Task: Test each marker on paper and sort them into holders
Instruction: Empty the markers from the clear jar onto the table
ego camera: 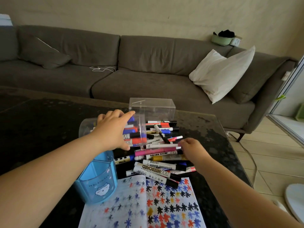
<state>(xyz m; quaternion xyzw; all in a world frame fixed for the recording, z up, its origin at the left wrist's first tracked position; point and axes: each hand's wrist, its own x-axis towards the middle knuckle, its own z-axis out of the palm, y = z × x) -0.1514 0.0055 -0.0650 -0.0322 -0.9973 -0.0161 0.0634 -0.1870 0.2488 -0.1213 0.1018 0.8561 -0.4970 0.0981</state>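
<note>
A heap of markers (158,153) lies on the dark table, in black, red, blue, pink and gold. My left hand (111,129) grips a clear plastic box (151,111), tilted up with one end over the heap, its thumb on the box's near corner. My right hand (192,150) rests on the heap's right side and pinches the end of a white marker (162,146). An open pad of paper (139,206) covered in coloured star marks lies at the front. A blue segmented pen holder (98,181) stands at the paper's left, under my left forearm.
A second clear holder (85,127) sits behind my left wrist, partly hidden. A grey sofa (131,66) with a white cushion (220,73) runs behind the table. The table's right edge (233,148) borders tiled floor with a cable. A white round object (294,199) stands on the floor at right.
</note>
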